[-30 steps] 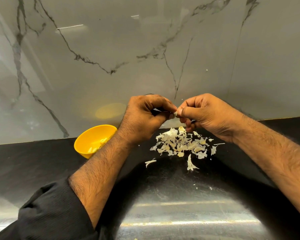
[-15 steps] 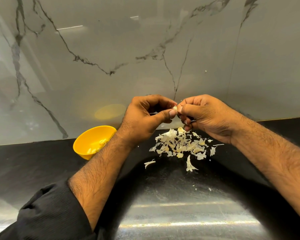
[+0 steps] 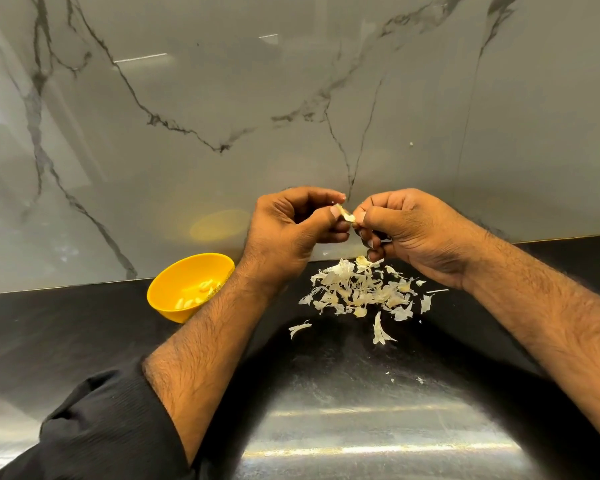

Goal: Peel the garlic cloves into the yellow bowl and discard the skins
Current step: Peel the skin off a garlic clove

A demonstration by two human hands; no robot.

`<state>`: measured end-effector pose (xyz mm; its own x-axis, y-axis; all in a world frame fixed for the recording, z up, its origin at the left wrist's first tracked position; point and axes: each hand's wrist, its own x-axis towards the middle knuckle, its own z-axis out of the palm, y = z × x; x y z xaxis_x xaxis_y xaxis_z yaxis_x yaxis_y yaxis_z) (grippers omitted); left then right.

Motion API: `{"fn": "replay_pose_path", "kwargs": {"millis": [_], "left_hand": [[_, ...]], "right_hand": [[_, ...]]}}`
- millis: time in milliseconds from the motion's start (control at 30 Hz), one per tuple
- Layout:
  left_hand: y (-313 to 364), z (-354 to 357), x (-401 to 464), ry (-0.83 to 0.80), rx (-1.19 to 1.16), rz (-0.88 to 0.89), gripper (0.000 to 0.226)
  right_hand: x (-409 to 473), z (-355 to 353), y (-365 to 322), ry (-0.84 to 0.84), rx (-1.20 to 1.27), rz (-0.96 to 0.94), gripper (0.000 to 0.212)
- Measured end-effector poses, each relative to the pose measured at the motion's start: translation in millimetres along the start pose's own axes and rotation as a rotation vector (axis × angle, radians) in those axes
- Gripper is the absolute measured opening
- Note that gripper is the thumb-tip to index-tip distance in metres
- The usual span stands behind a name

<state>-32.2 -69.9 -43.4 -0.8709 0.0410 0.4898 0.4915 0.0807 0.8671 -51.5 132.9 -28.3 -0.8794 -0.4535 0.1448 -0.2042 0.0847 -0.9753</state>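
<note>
Grey marble wall [image 3: 222, 98] with dark veins fills the upper half of the frame, and below it runs your glossy black bench [image 3: 66, 341], which catches a bright glare at the bottom centre.

Your two hands meet just above the middle of the frame, in front of the foot of the wall. Your left hand [image 3: 288, 233] has its fingers curled, and thumb and forefinger pinch one end of a small garlic clove [image 3: 347, 215]. Your right hand [image 3: 416, 233] is curled too and pinches the other end of the same clove, so the clove sits between the two sets of fingertips, raised above the bench. How much skin remains on it is too small to tell.

Directly beneath your hands, at centre right of the frame, a loose pile of pale garlic skins [image 3: 361, 292] lies on the bench, with a few stray flakes lower down.

At centre left, the yellow bowl [image 3: 174, 292] stands on the bench near the wall, partly hidden by your left forearm. Several peeled cloves [image 3: 196, 296] lie inside it.

A black sleeve [image 3: 111, 427], pushed up your left arm, fills the lower left corner.
</note>
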Motion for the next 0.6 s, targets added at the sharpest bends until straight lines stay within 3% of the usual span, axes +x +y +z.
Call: {"fn": "replay_pose_path", "kwargs": {"millis": [200,267,367,433,533,600], "left_hand": [[3.8,-10.8,5.5,0.082,-0.157,-0.036,0.023],[4.9,-11.5,6.2,0.084,-0.174,-0.043,0.023],[4.4,-11.1,4.5,0.053,-0.159,-0.050,0.017],[3.2,-11.0,3.8,0.020,-0.135,-0.049,0.015],[1.6,-10.1,3.3,-0.021,-0.076,-0.036,0.014],[1.0,-8.7,3.3,-0.038,-0.045,-0.026,0.015]], "right_hand": [[-0.8,-2.7,0.1,0.022,-0.094,0.032,0.015],[-1.3,-6.3,0.8,-0.005,-0.346,0.106,0.009],[-2.1,-6.4,0.1,0.019,-0.671,0.172,0.029],[-1.0,-7.1,-3.6,0.123,-0.573,0.132,0.029],[-3.0,-7.2,-8.6,0.104,-0.519,0.128,0.038],[-3.0,-5.9,-6.4,0.110,-0.440,0.059,0.034]]}}
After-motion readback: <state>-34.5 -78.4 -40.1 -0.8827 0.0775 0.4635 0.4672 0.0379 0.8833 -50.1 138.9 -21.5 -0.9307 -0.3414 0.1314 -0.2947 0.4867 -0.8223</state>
